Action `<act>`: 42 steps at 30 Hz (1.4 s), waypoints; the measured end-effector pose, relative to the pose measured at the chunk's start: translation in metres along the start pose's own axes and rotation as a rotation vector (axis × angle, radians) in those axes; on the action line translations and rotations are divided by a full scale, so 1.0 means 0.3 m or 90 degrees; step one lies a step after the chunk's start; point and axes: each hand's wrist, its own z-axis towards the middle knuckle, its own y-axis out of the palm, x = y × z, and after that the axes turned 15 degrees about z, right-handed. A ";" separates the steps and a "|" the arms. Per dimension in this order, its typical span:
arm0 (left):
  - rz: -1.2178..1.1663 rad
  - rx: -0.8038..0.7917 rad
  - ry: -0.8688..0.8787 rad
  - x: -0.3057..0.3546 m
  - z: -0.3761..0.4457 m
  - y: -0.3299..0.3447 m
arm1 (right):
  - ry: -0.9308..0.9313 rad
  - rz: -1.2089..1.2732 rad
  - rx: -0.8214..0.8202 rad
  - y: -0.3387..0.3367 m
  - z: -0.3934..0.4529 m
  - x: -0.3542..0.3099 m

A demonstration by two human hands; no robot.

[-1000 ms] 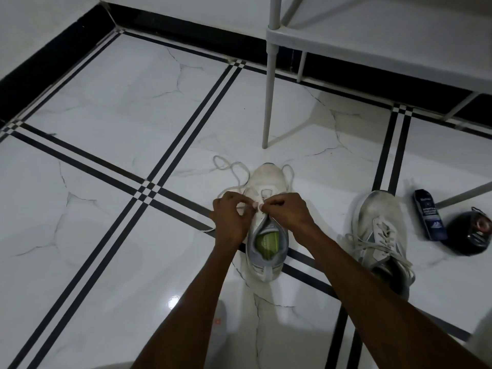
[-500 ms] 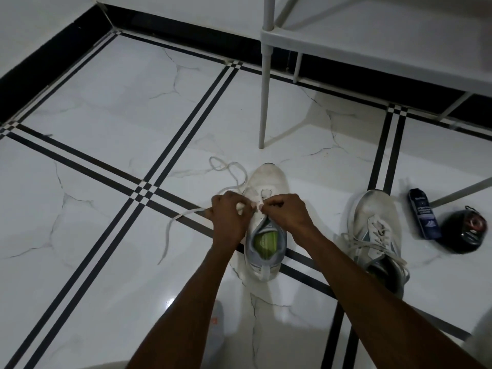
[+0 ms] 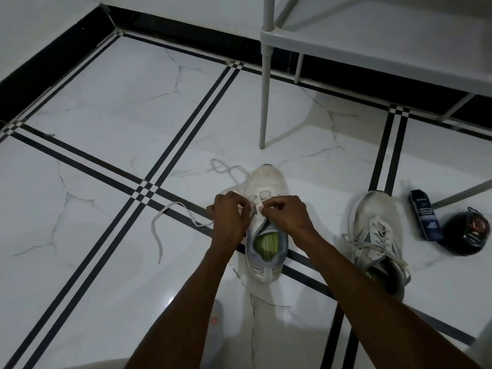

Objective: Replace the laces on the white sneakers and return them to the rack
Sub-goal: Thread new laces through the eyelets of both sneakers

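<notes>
A white sneaker [image 3: 267, 182] with a green insole stands on the floor in front of me, toe pointing away. My left hand [image 3: 231, 217] and my right hand [image 3: 287, 214] meet over its eyelets, both pinching its white lace [image 3: 170, 217]. One lace end trails left across the tiles, and another loops beside the toe. A second white sneaker [image 3: 375, 225], laced, lies to the right.
The white rack [image 3: 372, 35] stands behind the shoes, one leg [image 3: 265, 102] just beyond the sneaker's toe. A dark blue bottle [image 3: 425, 215] and a round black object [image 3: 467, 233] lie at the right. The white marble floor has black stripes.
A long lace end has been drawn out to the left of the sneaker and now lies across the tiles. Both hands stay at the eyelets.
</notes>
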 end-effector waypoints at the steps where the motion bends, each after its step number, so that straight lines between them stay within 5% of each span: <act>1: 0.006 0.017 -0.036 -0.003 -0.011 -0.011 | 0.002 -0.001 0.003 -0.001 -0.003 -0.003; 5: -0.034 0.016 -0.172 -0.078 -0.046 -0.052 | 0.005 -0.010 -0.010 0.008 -0.015 -0.009; 10: -0.134 -0.059 -0.169 -0.126 -0.074 -0.093 | -0.018 -0.030 0.005 0.015 -0.013 -0.008; 15: 0.038 -0.011 -0.216 -0.213 -0.068 -0.124 | -0.017 -0.027 -0.005 0.004 -0.004 0.000; 19: 0.161 0.046 -0.082 -0.277 -0.016 -0.135 | -0.016 -0.025 -0.010 -0.001 -0.003 0.008; 24: 0.234 -0.092 0.129 -0.318 0.020 -0.127 | -0.014 -0.020 -0.013 0.004 -0.007 0.001; 33: 0.239 -0.034 0.178 -0.307 0.040 -0.084 | 0.007 0.025 -0.048 -0.059 0.001 -0.021; 37: 0.058 0.094 0.071 -0.180 0.039 -0.094 | 0.082 -0.147 -0.144 -0.136 0.011 -0.076; 42: -0.188 0.007 0.069 0.046 0.064 -0.154 | 0.034 -0.284 -0.216 -0.088 -0.011 -0.091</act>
